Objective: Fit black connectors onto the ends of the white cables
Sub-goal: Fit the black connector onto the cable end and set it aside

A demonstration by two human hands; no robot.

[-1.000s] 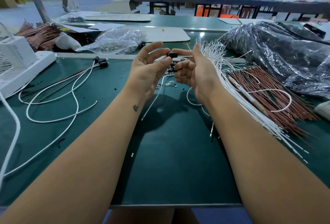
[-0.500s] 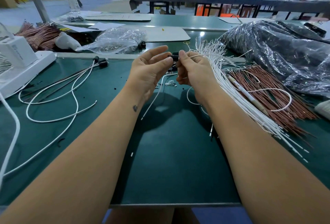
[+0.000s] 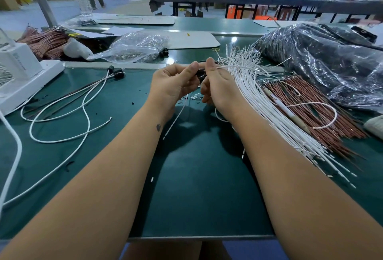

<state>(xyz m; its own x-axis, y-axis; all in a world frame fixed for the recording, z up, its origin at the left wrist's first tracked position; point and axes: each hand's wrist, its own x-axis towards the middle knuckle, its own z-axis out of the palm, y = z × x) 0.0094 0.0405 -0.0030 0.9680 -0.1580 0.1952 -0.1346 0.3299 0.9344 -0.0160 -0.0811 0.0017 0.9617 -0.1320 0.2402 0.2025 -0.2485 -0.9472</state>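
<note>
Both hands meet above the green table (image 3: 196, 187). My left hand (image 3: 174, 85) pinches a small black connector (image 3: 200, 72) between thumb and fingers. My right hand (image 3: 219, 87) pinches a white cable (image 3: 238, 66) near its end, right against the connector; the joint itself is hidden by my fingers. Another white cable (image 3: 176, 118) trails down from my left hand onto the table. A thick bundle of white cables (image 3: 275, 118) lies to the right. Finished cables with black connectors (image 3: 118, 73) lie at the left.
Brown wire bundle (image 3: 315, 110) and a black plastic bag (image 3: 331, 62) fill the right side. A clear bag of parts (image 3: 134, 48) sits behind the hands. A white device (image 3: 22, 77) stands at far left. Loose white cable loops (image 3: 62, 118) lie at the left.
My hands have closed together: the left fingers folded onto the connector and the right hand brought the cable end up against it.
</note>
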